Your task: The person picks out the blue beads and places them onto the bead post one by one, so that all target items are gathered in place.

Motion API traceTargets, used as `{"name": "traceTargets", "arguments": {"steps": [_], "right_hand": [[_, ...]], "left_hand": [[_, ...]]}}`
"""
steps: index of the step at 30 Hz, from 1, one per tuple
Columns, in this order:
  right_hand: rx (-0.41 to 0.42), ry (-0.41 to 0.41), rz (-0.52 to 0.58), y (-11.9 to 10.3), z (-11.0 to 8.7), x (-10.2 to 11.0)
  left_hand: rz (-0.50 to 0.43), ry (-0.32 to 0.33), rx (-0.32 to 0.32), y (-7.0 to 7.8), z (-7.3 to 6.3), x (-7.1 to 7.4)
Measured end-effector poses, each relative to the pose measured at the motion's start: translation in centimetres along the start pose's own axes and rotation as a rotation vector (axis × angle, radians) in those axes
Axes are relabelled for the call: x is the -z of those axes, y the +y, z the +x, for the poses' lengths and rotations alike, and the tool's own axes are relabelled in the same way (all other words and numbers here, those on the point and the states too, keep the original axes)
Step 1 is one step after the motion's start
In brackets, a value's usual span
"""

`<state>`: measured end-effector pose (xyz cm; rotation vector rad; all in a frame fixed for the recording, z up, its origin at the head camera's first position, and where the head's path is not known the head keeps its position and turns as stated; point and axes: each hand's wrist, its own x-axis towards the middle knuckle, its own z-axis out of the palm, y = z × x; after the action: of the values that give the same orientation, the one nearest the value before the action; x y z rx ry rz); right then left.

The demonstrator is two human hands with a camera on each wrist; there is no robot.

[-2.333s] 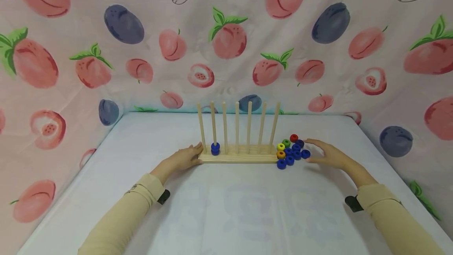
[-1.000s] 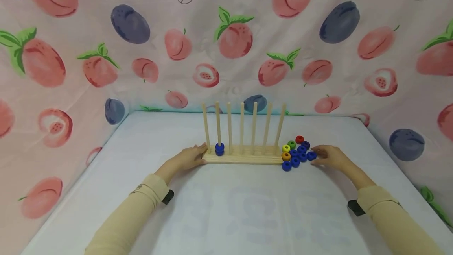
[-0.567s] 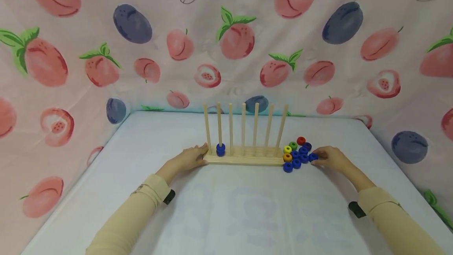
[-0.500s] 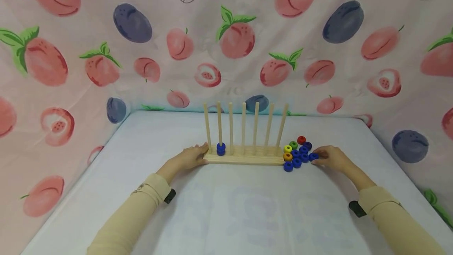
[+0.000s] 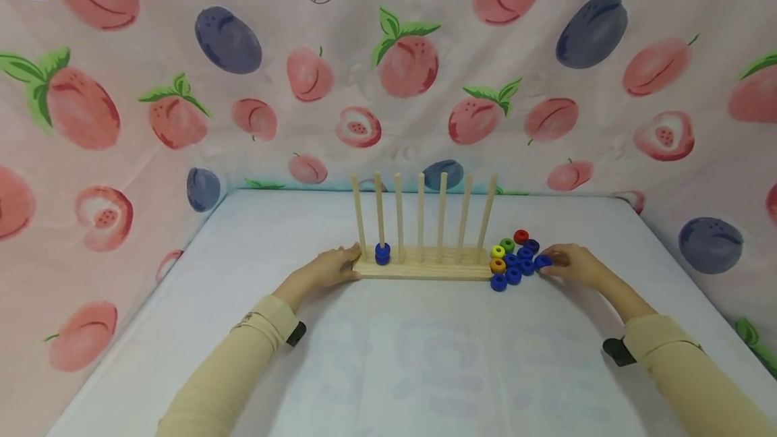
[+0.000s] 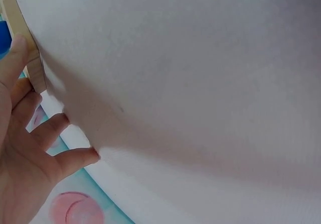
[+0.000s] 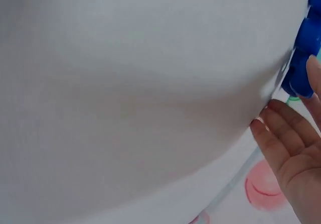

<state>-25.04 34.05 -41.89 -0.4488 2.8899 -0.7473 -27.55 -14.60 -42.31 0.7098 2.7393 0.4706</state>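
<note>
A wooden peg stand [image 5: 425,272] with a row of upright pegs sits on the white table. Two blue beads [image 5: 382,253] are stacked on its second peg from the left. My left hand [image 5: 330,268] grips the stand's left end; in the left wrist view the thumb [image 6: 17,53] lies against the base [image 6: 34,66] while the other fingers spread behind. At the right end, my right hand [image 5: 573,265] pinches a blue bead [image 5: 543,262] at the edge of a loose cluster. In the right wrist view this bead [image 7: 299,76] shows between thumb and index finger, slightly tilted.
Beside the stand's right end lie several more blue beads [image 5: 512,260], an orange bead [image 5: 498,266], a yellow bead [image 5: 498,252], a green bead [image 5: 507,245] and a red bead [image 5: 521,237]. A fruit-print cloth [image 5: 400,113] hangs behind the table.
My right thumb and fingers have come together on the outermost blue bead, which is now tilted. My left hand stays on the stand's end. The head view has shifted slightly.
</note>
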Motion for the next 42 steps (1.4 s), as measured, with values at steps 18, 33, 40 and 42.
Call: {"name": "traceTargets", "arguments": {"steps": [18, 33, 40, 42], "right_hand": [[0.001, 0.152, 0.008, -1.9, -0.3, 0.0], [0.062, 0.175, 0.042, -4.1, 0.2, -0.4], [0.079, 0.219, 0.078, -4.9, 0.0, -1.7], [0.082, 0.236, 0.076, -5.4, 0.1, -2.0]], "left_hand": [[-0.006, -0.008, 0.024, -0.2, 0.1, 0.2], [-0.007, -0.011, 0.027, 0.1, 0.3, 0.4], [-0.009, -0.010, 0.018, 0.3, 0.2, 0.1], [-0.006, -0.013, 0.027, 0.5, 0.0, 0.2]]}}
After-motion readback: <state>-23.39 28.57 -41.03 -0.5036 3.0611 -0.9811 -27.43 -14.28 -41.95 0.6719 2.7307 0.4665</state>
